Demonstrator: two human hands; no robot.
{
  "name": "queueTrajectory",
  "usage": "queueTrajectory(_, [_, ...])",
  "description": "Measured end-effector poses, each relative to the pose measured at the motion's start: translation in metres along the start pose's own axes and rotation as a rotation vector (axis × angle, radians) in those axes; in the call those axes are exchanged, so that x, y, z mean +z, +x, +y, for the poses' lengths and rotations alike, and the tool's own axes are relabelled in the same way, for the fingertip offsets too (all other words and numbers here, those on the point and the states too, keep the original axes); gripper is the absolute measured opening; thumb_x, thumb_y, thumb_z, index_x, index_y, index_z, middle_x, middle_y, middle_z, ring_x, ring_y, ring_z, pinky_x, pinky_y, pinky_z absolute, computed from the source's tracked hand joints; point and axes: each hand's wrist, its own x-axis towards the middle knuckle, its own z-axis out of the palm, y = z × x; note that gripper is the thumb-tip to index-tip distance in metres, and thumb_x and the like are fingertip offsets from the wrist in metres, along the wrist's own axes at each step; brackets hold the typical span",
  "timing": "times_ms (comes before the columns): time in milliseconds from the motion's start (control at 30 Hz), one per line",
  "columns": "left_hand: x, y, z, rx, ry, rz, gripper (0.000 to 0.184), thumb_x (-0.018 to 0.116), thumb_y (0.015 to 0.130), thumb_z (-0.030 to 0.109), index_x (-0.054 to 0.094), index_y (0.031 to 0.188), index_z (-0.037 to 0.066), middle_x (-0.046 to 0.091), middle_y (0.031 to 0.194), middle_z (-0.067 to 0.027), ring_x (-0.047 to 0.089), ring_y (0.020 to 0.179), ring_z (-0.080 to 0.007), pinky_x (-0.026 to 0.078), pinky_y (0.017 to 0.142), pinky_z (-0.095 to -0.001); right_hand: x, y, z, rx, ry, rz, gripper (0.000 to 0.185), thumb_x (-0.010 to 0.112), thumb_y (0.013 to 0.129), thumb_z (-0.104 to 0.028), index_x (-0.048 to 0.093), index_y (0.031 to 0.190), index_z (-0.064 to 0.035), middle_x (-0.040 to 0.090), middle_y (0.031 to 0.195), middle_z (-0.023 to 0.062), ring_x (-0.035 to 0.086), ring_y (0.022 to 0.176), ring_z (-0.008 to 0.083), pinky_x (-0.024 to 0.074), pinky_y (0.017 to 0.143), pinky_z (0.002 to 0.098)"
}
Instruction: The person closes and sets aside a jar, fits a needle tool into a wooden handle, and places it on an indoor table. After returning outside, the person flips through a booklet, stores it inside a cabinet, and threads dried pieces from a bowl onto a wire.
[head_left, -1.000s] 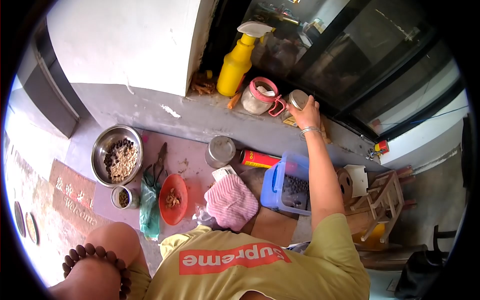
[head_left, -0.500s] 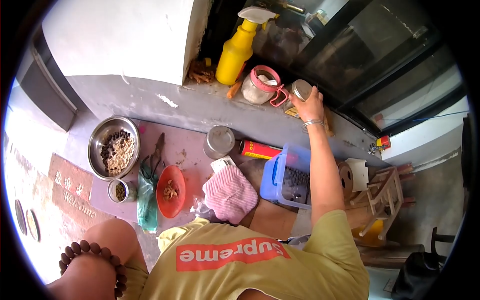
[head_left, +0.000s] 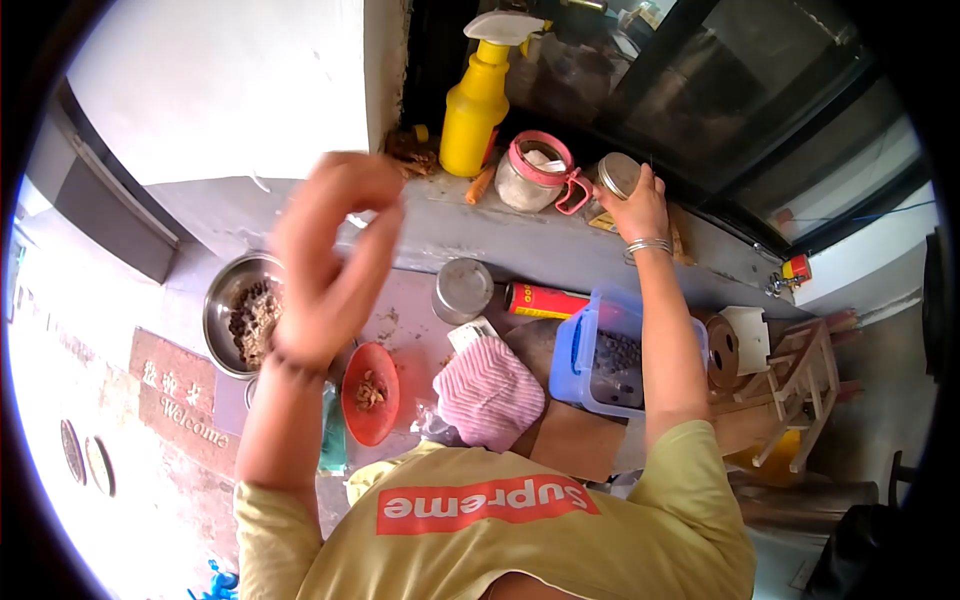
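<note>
The right hand (head_left: 642, 210), with thin silver bangles at its wrist, is closed around a round jar with a flat metal lid (head_left: 620, 173), the thumb on one side and the other fingers opposite. This jar is at the grey concrete ledge (head_left: 440, 187) below the dark-framed window, just beside a see-through mug with pink rim and pink handle (head_left: 525, 190); I cannot tell whether its base touches the ledge. Farther left stands a yellow plastic spray bottle with white head (head_left: 472, 120). The left hand (head_left: 330, 250) is raised and blurred, its fingers bent toward the thumb, and I cannot tell if the tips meet. It partly covers a shiny round steel bowl (head_left: 214, 325). Lower down lie a red oval plastic dish (head_left: 378, 432) and a pink ribbed knitted cloth (head_left: 490, 395), while a blue translucent plastic box (head_left: 567, 368) is beside the right forearm
</note>
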Motion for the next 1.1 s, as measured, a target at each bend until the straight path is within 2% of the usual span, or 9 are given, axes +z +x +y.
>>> queueTrajectory(33, [0.018,0.007,-0.015,-0.258,-0.016,-0.040,0.015,0.046,0.080,-0.001,0.054,0.094,-0.002,0.051,0.098,-0.0083,0.051,0.087,-0.0172,0.045,0.070,-0.0259,0.000,0.001,-0.001,-0.001,-0.006,-0.001,0.093,0.070,0.060,-0.051,0.031,0.123,0.0057,0.041,0.118,0.0232,0.045,0.106,0.0357,0.0389,0.088,0.0375])
queueTrajectory(100, [0.041,0.006,-0.073,-0.390,0.083,-0.095,0.022,0.049,0.079,-0.002,0.053,0.100,-0.001,0.049,0.107,-0.0107,0.052,0.094,-0.0180,0.046,0.074,-0.0262,-0.002,0.001,-0.005,-0.002,0.015,0.007,0.092,0.070,0.060,-0.050,0.031,0.123,0.0053,0.041,0.118,0.0232,0.045,0.106,0.0358,0.0390,0.088,0.0376])
queueTrajectory(133, [0.047,0.008,-0.097,-0.338,0.285,-0.134,0.027,0.048,0.078,0.000,0.052,0.104,-0.002,0.048,0.113,-0.0153,0.052,0.099,-0.0257,0.046,0.079,-0.0306,-0.003,0.000,-0.005,0.000,0.019,0.003,0.092,0.070,0.060,-0.049,0.031,0.123,0.0050,0.041,0.117,0.0232,0.045,0.105,0.0359,0.0391,0.088,0.0377])
queueTrajectory(267, [0.073,0.026,-0.148,-0.275,0.587,-0.148,0.030,0.046,0.078,0.002,0.050,0.108,-0.001,0.046,0.116,-0.0187,0.049,0.102,-0.0323,0.043,0.085,-0.0347,-0.006,-0.003,-0.005,0.013,0.004,-0.001,0.091,0.071,0.060,-0.047,0.031,0.123,0.0044,0.042,0.116,0.0231,0.045,0.105,0.0355,0.0402,0.087,0.0373])
queueTrajectory(333, [0.080,0.040,-0.161,-0.468,0.707,-0.351,0.032,0.044,0.078,0.003,0.049,0.109,-0.001,0.045,0.117,-0.0201,0.045,0.106,-0.0349,0.039,0.090,-0.0379,-0.006,-0.002,-0.005,0.016,0.006,-0.007,0.091,0.071,0.060,-0.047,0.031,0.123,0.0044,0.042,0.116,0.0228,0.045,0.105,0.0351,0.0406,0.086,0.0371])
queueTrajectory(433, [0.090,0.044,-0.183,-0.342,0.848,-0.289,0.022,0.045,0.075,0.002,0.053,0.095,0.002,0.048,0.109,-0.0178,0.047,0.099,-0.0351,0.042,0.084,-0.0385,-0.002,-0.002,-0.002,0.014,0.008,0.003,0.092,0.071,0.059,-0.047,0.031,0.124,0.0035,0.042,0.117,0.0219,0.046,0.104,0.0344,0.0409,0.086,0.0363])
queueTrajectory(967, [0.089,0.078,-0.188,-0.489,1.097,-0.499,0.022,0.048,0.076,0.009,0.059,0.092,0.000,0.053,0.103,-0.0181,0.053,0.094,-0.0301,0.044,0.081,-0.0339,0.002,-0.003,0.000,-0.035,0.027,0.083,0.088,0.072,0.058,-0.044,0.034,0.121,0.0028,0.045,0.112,0.0222,0.047,0.100,0.0360,0.0416,0.084,0.0383])
queueTrajectory(1033, [0.090,0.081,-0.210,-0.595,1.017,-0.676,0.025,0.050,0.077,0.009,0.056,0.099,0.000,0.050,0.110,-0.0158,0.053,0.096,-0.0317,0.047,0.076,-0.0385,0.004,-0.004,0.001,-0.036,0.034,0.091,0.088,0.072,0.058,-0.044,0.033,0.122,0.0024,0.044,0.113,0.0219,0.047,0.101,0.0359,0.0414,0.084,0.0383])
queueTrajectory(1100, [0.089,0.077,-0.205,-0.571,0.964,-0.510,0.026,0.049,0.077,0.009,0.053,0.101,0.000,0.049,0.109,-0.0170,0.051,0.097,-0.0324,0.046,0.079,-0.0385,0.005,-0.003,0.001,-0.033,0.042,0.089,0.088,0.072,0.058,-0.044,0.033,0.122,0.0024,0.044,0.114,0.0218,0.047,0.101,0.0358,0.0414,0.084,0.0384])
